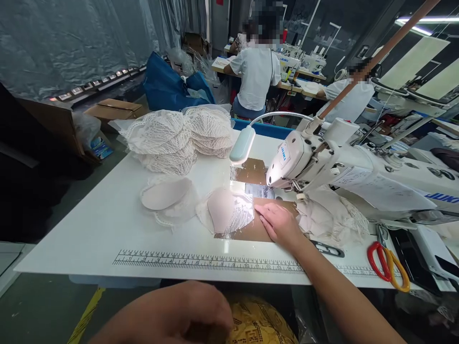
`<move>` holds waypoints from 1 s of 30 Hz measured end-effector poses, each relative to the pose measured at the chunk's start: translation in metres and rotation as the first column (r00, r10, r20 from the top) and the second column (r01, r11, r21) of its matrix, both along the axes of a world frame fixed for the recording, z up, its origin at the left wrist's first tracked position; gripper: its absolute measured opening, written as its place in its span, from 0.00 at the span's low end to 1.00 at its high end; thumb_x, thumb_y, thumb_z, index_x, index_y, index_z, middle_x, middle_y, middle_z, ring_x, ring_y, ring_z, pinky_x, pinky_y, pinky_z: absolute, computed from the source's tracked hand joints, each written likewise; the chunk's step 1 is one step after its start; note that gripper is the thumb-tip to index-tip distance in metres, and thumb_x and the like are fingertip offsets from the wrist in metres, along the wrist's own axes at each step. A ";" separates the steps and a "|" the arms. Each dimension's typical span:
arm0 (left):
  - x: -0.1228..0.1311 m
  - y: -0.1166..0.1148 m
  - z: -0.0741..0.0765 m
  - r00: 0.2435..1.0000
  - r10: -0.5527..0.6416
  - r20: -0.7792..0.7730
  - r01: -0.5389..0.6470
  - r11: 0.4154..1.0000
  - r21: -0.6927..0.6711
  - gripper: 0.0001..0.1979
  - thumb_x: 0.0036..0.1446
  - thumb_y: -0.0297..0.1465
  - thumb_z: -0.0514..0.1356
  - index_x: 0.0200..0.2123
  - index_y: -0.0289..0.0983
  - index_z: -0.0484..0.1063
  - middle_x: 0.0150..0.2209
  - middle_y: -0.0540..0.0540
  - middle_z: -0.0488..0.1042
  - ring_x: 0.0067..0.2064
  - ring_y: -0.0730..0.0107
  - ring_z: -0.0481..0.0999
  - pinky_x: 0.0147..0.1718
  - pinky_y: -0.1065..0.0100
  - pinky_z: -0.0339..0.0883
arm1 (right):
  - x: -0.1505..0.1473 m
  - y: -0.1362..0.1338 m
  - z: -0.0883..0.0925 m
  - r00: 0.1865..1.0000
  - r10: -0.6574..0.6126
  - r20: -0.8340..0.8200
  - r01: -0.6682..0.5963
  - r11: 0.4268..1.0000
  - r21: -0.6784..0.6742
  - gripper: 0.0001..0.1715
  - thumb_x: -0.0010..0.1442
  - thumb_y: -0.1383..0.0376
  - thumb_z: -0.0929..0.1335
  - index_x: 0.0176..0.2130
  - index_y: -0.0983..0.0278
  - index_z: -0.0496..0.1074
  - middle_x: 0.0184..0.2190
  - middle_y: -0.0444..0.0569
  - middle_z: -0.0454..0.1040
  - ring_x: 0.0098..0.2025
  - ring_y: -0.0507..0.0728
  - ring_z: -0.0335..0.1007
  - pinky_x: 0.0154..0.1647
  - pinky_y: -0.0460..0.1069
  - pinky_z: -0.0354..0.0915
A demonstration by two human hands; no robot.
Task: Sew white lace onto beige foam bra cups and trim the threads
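Note:
My right hand point(278, 221) lies on the brown board point(263, 229) beside the sewing machine's needle area, fingers stretched out. Its fingertips reach the lace edge of a beige bra cup point(220, 210) lying under bright light. My left hand point(193, 306) hangs low in front of the table edge, above a yellow patterned cloth point(261, 322); its back faces me and its fingertips are hidden. Left of the lit cup rests another bra cup with lace point(167, 193). The white sewing machine point(297, 153) stands with its head just beyond my right hand.
Stacked lace cups point(161, 138) stand at the table's back left. A small lamp point(243, 145) hangs over the work. Beige fabric pieces point(330, 215) lie under the machine arm. Scissors point(389, 267) and a ruler strip point(215, 263) are near the front edge. Two people sit beyond.

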State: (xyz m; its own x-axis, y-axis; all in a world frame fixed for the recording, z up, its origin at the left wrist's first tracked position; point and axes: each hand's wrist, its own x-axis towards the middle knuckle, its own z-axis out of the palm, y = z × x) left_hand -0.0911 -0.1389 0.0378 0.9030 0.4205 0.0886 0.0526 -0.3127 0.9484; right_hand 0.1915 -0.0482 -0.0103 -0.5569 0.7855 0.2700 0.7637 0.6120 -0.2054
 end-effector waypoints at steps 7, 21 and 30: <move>0.012 0.039 -0.010 0.835 0.505 -0.218 -0.275 0.726 0.631 0.21 0.63 0.34 0.55 0.59 0.39 0.63 0.62 0.41 0.62 0.63 0.53 0.60 0.60 0.52 0.58 | -0.004 -0.002 0.007 0.970 -0.025 0.240 0.028 1.000 -0.012 0.21 0.62 0.71 0.61 0.54 0.64 0.70 0.34 0.50 0.70 0.35 0.56 0.64 0.34 0.49 0.58; 0.014 0.032 -0.038 0.765 0.600 -0.234 -0.200 0.566 0.799 0.23 0.63 0.31 0.53 0.61 0.36 0.61 0.64 0.41 0.59 0.65 0.51 0.56 0.61 0.47 0.55 | 0.018 -0.045 0.040 0.999 -0.038 0.004 0.038 0.966 -0.255 0.14 0.56 0.76 0.60 0.30 0.62 0.72 0.32 0.46 0.74 0.34 0.53 0.70 0.34 0.47 0.64; -0.013 -0.016 -0.052 0.987 0.153 0.053 -0.156 0.986 0.053 0.20 0.59 0.45 0.57 0.50 0.42 0.73 0.52 0.43 0.74 0.54 0.55 0.72 0.50 0.64 0.70 | 0.013 -0.079 0.029 0.952 0.171 -0.254 -0.245 0.923 -0.297 0.13 0.65 0.63 0.62 0.46 0.59 0.73 0.37 0.47 0.79 0.44 0.56 0.75 0.46 0.50 0.68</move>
State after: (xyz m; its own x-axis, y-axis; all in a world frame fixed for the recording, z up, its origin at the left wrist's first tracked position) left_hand -0.1042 -0.1552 -0.0139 0.8213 0.5479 0.1591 0.0585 -0.3583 0.9318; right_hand 0.2047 -0.1274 0.0191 -0.6729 0.7230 0.1565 0.5395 0.6244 -0.5649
